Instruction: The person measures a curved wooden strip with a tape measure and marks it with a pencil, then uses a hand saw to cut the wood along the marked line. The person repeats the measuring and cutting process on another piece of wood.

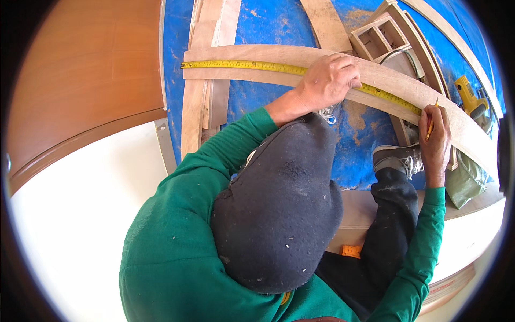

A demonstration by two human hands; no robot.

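Observation:
A long pale wooden board [247,52] lies across in front of me, and a yellow measuring tape [241,65] is stretched along it. The tape's far left tip sits at the board's left end. My left hand [330,80] rests on the middle of the board, fingers curled down over the tape blade. In my right hand [437,134] is a yellow pencil [430,129], its tip pointing up over the board. The tape runs up to that hand's fingertips; its case is not visible.
Under the board, more wooden planks [214,32] lie on a blue sheet [268,24] dusted with sawdust. A small wooden frame with compartments [382,36] and a yellow power tool [469,95] are at the right. An orange-brown panel [86,59] stands left. My dark-clothed knee [279,204] rises between my arms.

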